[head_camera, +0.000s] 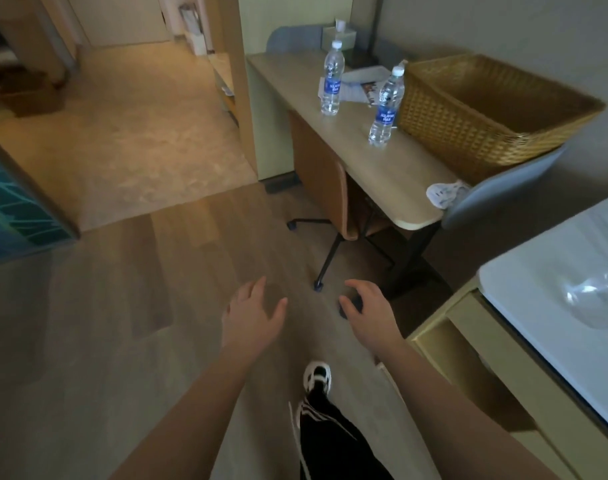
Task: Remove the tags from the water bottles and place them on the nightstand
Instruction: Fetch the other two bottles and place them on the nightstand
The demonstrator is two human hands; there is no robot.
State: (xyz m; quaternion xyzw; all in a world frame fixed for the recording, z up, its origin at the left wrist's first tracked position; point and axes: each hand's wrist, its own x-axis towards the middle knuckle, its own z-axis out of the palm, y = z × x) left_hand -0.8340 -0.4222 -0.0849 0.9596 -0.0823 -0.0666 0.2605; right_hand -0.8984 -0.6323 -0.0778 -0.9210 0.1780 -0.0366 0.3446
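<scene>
Two clear water bottles with blue labels stand upright on a light wooden desk. The far bottle has a white paper tag hanging at its left side. The near bottle stands beside a wicker basket, with a tag at its neck. My left hand and my right hand hang over the wooden floor, well short of the desk, fingers spread and holding nothing. A white-topped unit at the right edge may be the nightstand; I cannot tell.
A large wicker basket fills the desk's right end. A brown chair is tucked under the desk, and a grey chair stands beside it. A tissue box and papers lie at the back. My shoe steps forward.
</scene>
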